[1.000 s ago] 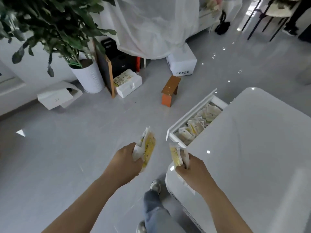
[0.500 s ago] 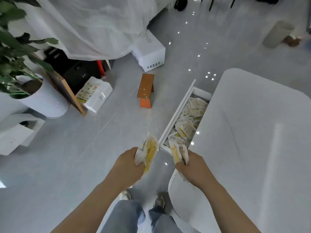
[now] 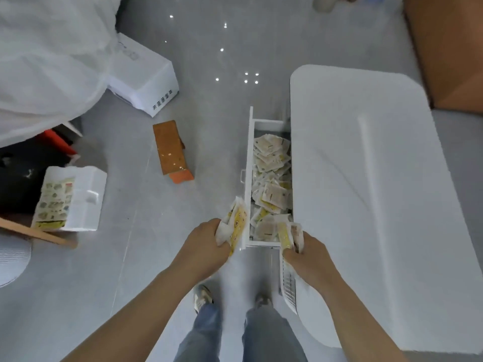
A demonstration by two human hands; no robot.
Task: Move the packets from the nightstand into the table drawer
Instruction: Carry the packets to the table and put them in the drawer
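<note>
My left hand (image 3: 206, 246) grips a bunch of yellow and white packets (image 3: 235, 223), held just left of the open drawer's front panel. My right hand (image 3: 305, 254) grips another small bunch of packets (image 3: 288, 235) over the drawer's near end. The white drawer (image 3: 248, 163) is pulled out from the left side of the white table (image 3: 371, 192) and holds several cream and yellow packets (image 3: 271, 176). The nightstand is out of view.
A small orange-brown stool (image 3: 171, 151) stands on the grey floor left of the drawer. A white foam box (image 3: 78, 199) with a printed label, a white appliance box (image 3: 146, 82) and a draped white sheet (image 3: 47, 61) lie further left. My feet (image 3: 202, 296) stand below the drawer.
I have stepped closer and turned to face along the drawer. Both hands, still holding their packets, have come up to the drawer's near end, the right one now above it.
</note>
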